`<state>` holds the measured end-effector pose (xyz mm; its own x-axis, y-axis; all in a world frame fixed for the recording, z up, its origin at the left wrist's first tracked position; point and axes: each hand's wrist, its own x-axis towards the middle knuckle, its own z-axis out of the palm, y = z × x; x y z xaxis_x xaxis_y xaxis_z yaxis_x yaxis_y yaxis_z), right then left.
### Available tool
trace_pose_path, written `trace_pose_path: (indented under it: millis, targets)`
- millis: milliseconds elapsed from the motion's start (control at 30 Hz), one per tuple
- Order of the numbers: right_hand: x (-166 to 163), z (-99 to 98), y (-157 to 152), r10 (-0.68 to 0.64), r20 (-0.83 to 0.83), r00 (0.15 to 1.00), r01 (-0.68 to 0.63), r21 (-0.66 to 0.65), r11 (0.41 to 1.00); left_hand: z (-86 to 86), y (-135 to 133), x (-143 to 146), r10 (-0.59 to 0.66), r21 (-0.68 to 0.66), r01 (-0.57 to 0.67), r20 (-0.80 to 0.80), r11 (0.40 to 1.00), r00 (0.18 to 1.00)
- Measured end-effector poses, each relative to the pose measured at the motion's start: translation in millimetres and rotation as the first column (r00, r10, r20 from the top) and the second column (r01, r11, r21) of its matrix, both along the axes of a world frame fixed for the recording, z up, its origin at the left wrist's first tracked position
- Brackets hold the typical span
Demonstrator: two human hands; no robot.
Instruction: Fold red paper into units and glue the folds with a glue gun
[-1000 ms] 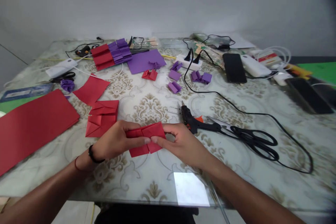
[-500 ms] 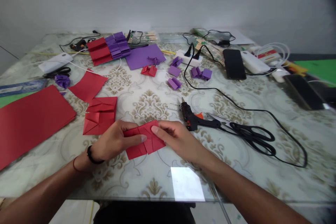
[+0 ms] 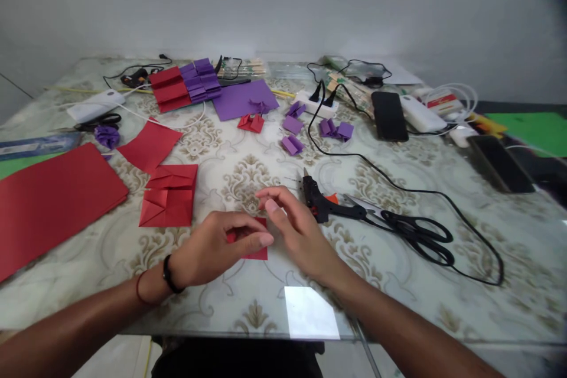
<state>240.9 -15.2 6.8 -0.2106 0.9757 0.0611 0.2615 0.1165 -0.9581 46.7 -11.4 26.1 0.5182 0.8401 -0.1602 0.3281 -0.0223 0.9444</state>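
A folded red paper square (image 3: 257,253) is in front of me, mostly hidden beneath my left hand (image 3: 217,248). That hand's thumb and fingers are apart and curve over the paper, and red shows through the gap between them. My right hand (image 3: 295,230) is raised just right of the paper, open, with its fingers stretched toward the left. A larger folded red paper (image 3: 167,204) with creased flaps lies left of my hands. To the right of my right hand is a black glue gun (image 3: 321,204), with black-handled scissors (image 3: 414,236) beside its handle.
A red paper stack (image 3: 57,204) and a loose red sheet (image 3: 150,144) lie left. Farther back are purple folded pieces (image 3: 292,125), a small red folded piece (image 3: 251,123), a purple sheet (image 3: 239,100) and a power strip (image 3: 319,104). A black cord (image 3: 398,180) runs right.
My right hand has let go of the folded red paper and risen slightly off it. My left hand has shifted right over the paper, its grip loosened. The view has turned slightly.
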Motion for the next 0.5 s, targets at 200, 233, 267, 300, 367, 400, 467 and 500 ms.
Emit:
trace_pose_path:
  millis: [200, 233, 267, 300, 367, 400, 467, 500]
  targets:
    - [-2, -4.3, -3, -0.061, 0.105, 0.993, 0.03, 0.269, 0.963, -7.1, 2, 18, -0.008, -0.137, 0.031, 0.165, 0.99, 0.986]
    - [0, -4.4, -3, -0.08, 0.133, 0.988, 0.033, 0.322, 0.946, -6.3, 3, 18, -0.012, -0.098, 0.026, 0.145, 0.995, 0.989]
    - [1, -4.2, -2, -0.099, 0.161, 0.982, 0.033, 0.369, 0.929, -4.2, 4, 18, -0.018, -0.039, 0.023, 0.113, 0.999, 0.993]
    - [2, -3.7, -1, -0.113, 0.188, 0.976, 0.028, 0.402, 0.915, -1.0, 4, 18, -0.023, 0.031, 0.021, 0.076, 0.999, 0.997]
    - [5, -1.9, 0, -0.126, 0.231, 0.965, 0.016, 0.426, 0.904, 7.6, 5, 18, -0.029, 0.161, 0.028, 0.005, 0.987, 1.0]
    - [6, -0.9, 0, -0.131, 0.245, 0.96, 0.015, 0.426, 0.905, 12.5, 5, 18, -0.032, 0.201, 0.035, -0.014, 0.979, 0.999]
    - [8, 0.6, 2, -0.133, 0.262, 0.956, 0.016, 0.404, 0.914, 22.0, 8, 17, -0.016, 0.224, 0.014, 0.007, 0.975, 1.0]
    - [9, 1.2, 3, -0.128, 0.265, 0.956, 0.016, 0.388, 0.922, 26.1, 11, 16, 0.007, 0.212, -0.016, 0.044, 0.977, 0.999]
